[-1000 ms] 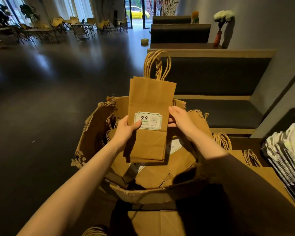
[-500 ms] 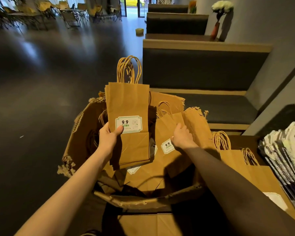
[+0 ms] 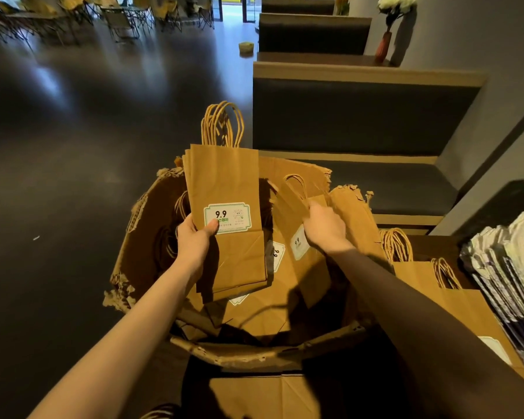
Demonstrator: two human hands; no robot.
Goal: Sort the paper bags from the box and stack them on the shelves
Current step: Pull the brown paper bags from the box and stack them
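Observation:
A torn cardboard box (image 3: 139,237) stands open in front of me, with several flat brown paper bags inside. My left hand (image 3: 194,241) holds a small stack of brown bags (image 3: 224,182) upright over the box, thumb on the white "9.9" label, twisted handles pointing up. My right hand (image 3: 324,228) reaches into the box and grips the upper edge of another brown bag (image 3: 303,261) with the same label, tilting it up. More brown bags (image 3: 430,282) lie stacked on the shelf surface at the right.
A pile of white printed bags (image 3: 508,261) sits at the far right. Dark upholstered benches (image 3: 360,116) with wooden trim run behind the box. A vase with white flowers (image 3: 387,37) stands on a far ledge. Dark floor spreads left, with chairs far back.
My right hand let go of the held stack, went down into the box and took hold of another bag. My left hand carried the stack left and keeps it upright.

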